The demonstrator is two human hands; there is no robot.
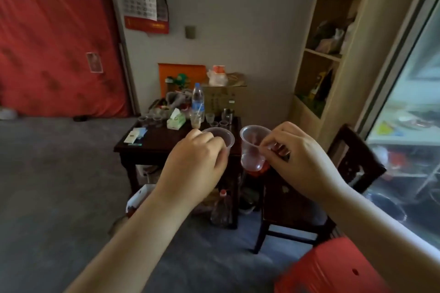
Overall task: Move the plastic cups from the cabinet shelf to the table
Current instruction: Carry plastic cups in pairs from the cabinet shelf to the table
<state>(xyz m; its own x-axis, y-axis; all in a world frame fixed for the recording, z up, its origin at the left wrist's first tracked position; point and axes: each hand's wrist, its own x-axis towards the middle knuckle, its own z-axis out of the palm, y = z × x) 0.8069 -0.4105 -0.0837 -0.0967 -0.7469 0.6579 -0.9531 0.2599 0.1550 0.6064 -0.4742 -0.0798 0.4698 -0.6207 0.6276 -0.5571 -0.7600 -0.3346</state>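
My left hand (197,162) grips a clear plastic cup (222,137) by its side; only the rim and upper wall show past my fingers. My right hand (295,157) pinches a second clear plastic cup (251,150) at its rim, held upright. Both cups hang in the air above the near edge of the dark wooden table (157,143). Several more clear cups (151,120) stand at the table's back left and others (217,122) at the back right. The tall cabinet (333,50) with open shelves stands at the right.
On the table are a water bottle (197,98), a tissue pack (176,120), a cardboard box (226,97) and small cards (135,137). A dark wooden chair (309,197) stands right of the table, a red stool (333,269) near me, bottles (221,209) beneath the table. A red mattress (57,50) leans on the left wall.
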